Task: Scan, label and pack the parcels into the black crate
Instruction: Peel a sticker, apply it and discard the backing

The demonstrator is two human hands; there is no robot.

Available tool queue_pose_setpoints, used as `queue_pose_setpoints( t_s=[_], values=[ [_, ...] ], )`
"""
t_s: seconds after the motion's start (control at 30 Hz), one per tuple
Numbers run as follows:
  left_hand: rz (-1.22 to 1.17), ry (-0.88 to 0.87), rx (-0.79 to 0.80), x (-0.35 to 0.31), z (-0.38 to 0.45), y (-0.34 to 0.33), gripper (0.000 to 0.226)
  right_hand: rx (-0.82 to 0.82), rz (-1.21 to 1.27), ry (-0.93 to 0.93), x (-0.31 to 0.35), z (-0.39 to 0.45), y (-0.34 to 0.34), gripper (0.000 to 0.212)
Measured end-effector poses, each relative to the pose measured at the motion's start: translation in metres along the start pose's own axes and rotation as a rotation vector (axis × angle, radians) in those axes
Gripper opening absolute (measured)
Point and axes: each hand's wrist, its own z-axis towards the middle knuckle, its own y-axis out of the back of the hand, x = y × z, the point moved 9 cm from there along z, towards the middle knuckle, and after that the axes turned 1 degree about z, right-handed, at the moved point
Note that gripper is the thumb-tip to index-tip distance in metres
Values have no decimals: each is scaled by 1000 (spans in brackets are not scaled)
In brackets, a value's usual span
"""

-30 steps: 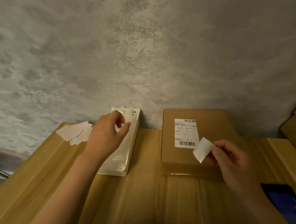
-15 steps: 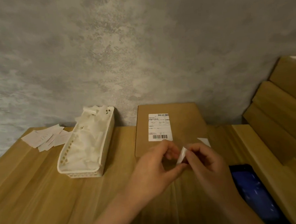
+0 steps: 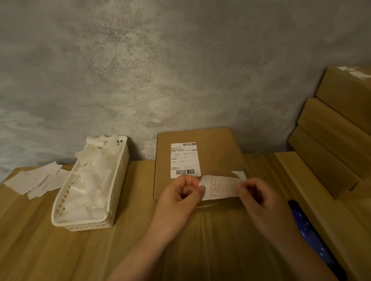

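Both hands, left grip (image 3: pixel 183 194) and right grip (image 3: pixel 250 194), pinch the small white red-printed label (image 3: pixel 220 186) over the flat brown cardboard parcel (image 3: pixel 215 156); it could curl, stick crooked, or cover the barcode.

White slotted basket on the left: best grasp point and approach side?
Probably the near short end of the white basket: pinch the rim from above, coming from the person's side. It lies lengthwise away from the camera, open top up, and crumpled white backing paper fills it high at the far end, while loose slips lie on the table along its left side.
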Motion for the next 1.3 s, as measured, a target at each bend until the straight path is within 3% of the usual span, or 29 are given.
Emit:
queue_pose_setpoints(
  t_s=[0.3, 0.4, 0.63, 0.8, 1.07, 1.3],
  values=[
    [-37, 91, -16, 6, 10, 0, 10, 41, -78, -2, -11, 17, 2, 17],
    [125, 71, -23, 7, 16, 2, 17, 31, -119, 29, -6, 24, 7, 15],
    [764, -162, -64, -20, 30, -3, 18, 105, -322, 47, -1, 47, 10, 17],
    [852, -185, -74, -30, 77, -2, 22, 83, -342, 63, 5, 81, 12, 19],
    [1094, -29, 17, -17, 129, -12, 16, 135, -546, -16, -11, 125, 5, 21],
    [1180, -88, 18, -11, 130, -20, 17, 160, -658, -16, -15, 127, -1, 19]
  ],
)
